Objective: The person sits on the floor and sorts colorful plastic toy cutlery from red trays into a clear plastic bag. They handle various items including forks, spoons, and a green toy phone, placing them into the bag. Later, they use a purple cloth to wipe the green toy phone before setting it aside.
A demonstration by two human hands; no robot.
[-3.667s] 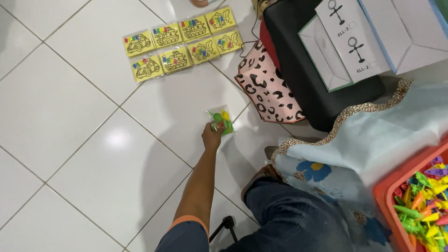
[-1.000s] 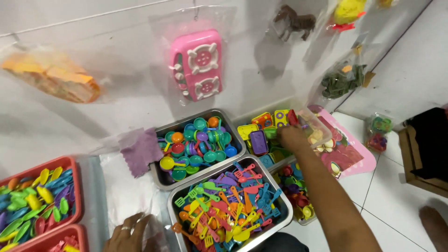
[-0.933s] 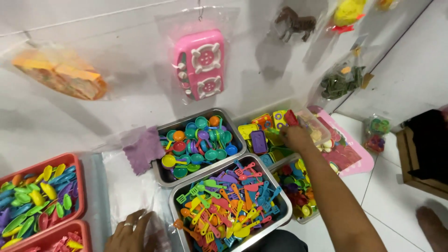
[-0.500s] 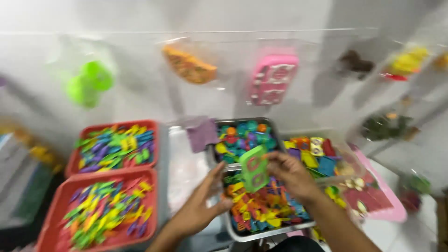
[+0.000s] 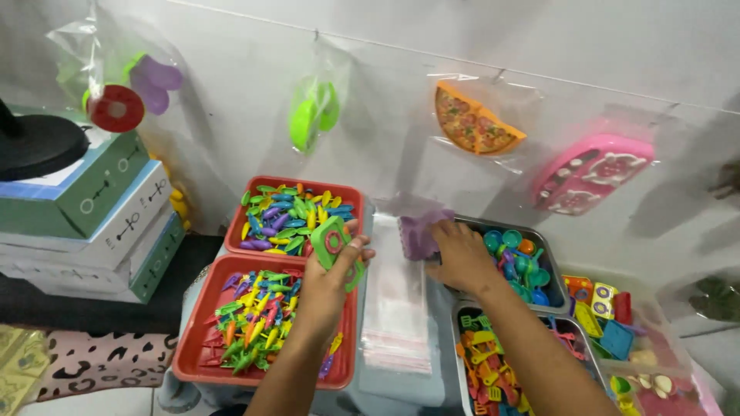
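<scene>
Left hand (image 5: 327,279) clamped, fingers curled, on a flat green plastic toy with a pink ring on its face (image 5: 336,244), held over the near red plastic tray of small coloured pieces (image 5: 193,350). Toy tilted, long axis running up-left to down-right (lower end hidden by fingers). Right hand (image 5: 461,258) rests, fingers loosely spread, on purple plastic toys (image 5: 420,231) beside the stack of clear bags (image 5: 396,308); its fingertips' hold cannot be made out.

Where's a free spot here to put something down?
One flat gap: the stack of clear bags between the red trays and the metal trays. Every tray is crowded with small toys. The left hand holds a green toy; the right hand touches a purple piece.
</scene>
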